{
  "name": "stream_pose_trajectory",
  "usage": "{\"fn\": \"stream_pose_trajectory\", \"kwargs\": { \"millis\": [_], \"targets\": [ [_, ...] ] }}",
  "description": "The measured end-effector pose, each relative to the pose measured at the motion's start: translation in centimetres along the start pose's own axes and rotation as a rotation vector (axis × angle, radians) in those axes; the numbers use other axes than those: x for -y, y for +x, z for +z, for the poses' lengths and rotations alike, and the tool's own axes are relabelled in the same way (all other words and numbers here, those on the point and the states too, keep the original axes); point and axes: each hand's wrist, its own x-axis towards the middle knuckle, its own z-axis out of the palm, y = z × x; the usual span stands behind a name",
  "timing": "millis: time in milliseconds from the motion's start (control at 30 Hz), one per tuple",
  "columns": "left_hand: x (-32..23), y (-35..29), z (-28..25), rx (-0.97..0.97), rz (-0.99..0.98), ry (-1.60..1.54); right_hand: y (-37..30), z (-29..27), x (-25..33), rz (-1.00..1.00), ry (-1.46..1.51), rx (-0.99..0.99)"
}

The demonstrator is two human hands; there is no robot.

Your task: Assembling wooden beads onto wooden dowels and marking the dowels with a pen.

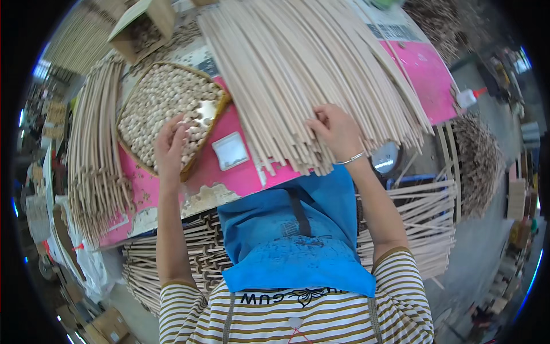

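My left hand [172, 143] reaches over the near part of a rimmed tray [215, 121] filled with small round wooden beads [154, 94]. Its fingers are curled together among the beads, and what they grip is too hidden to make out. A shiny bare patch of tray bottom shows beside the fingers. My right hand [337, 132] lies at the near ends of a wide layer of pale wooden sticks [298, 63], its thumb and fingers closed on a stick there. Between the hands, a small white square dish [230, 151] rests on the pink tabletop [229, 121].
Sticks with knobs on their near ends [97, 143] lie left of the tray. A wooden box [143, 28] stands behind it. A white bottle with a red tip [467, 98] is at the right edge. More sticks [421, 221] are stacked below the tabletop.
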Motion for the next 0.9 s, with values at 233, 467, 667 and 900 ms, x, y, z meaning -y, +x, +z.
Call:
{"fn": "stream_pose_trajectory", "kwargs": {
  "millis": [233, 467, 667, 900],
  "targets": [
    [0.9, 1.7, -1.4, -0.024, 0.029, 0.225, 2.3, -0.4, -3.0, 0.071, 0.346, 0.188],
    [0.9, 3.9, 2.5, 0.076, 0.317, 0.85, 1.6, -1.1, 3.3, 0.046, 0.675, 0.057],
    [-0.3, 3.1, 2.7, 0.019, 0.208, 0.589, 2.1, 1.7, 11.6, -0.189, 0.51, 0.216],
    [-3.1, -7.2, 2.8, -0.111, 0.124, -0.108, 2.2, 6.9, 15.5, -0.375, 0.372, 0.245]
  ]
}}
